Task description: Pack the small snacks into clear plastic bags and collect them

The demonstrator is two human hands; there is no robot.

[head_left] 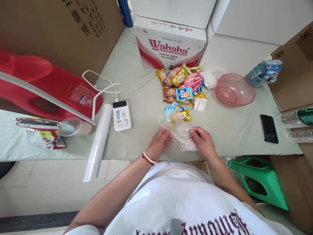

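Observation:
A thin, crumpled clear plastic bag [184,135] is stretched between my hands, low over the near part of the table. My right hand [204,142] pinches its right side between thumb and fingers. At the other end, my left hand [159,143] has thumb and index finger closed at the bag's left edge, the remaining fingers loosely curled. Just beyond the bag lie a yellow snack packet [182,115] and a light-blue snack packet [169,113]. Farther back is a heap of small wrapped snacks [182,78] in yellow, pink, brown and blue.
Behind the heap stands a Wahaha carton [171,45]. To the right are a pink bowl [234,90], a black phone [269,129] and plastic bottles [299,119]. A white power bank [122,116], a plastic roll [99,142] and a red jug [46,81] are leftward.

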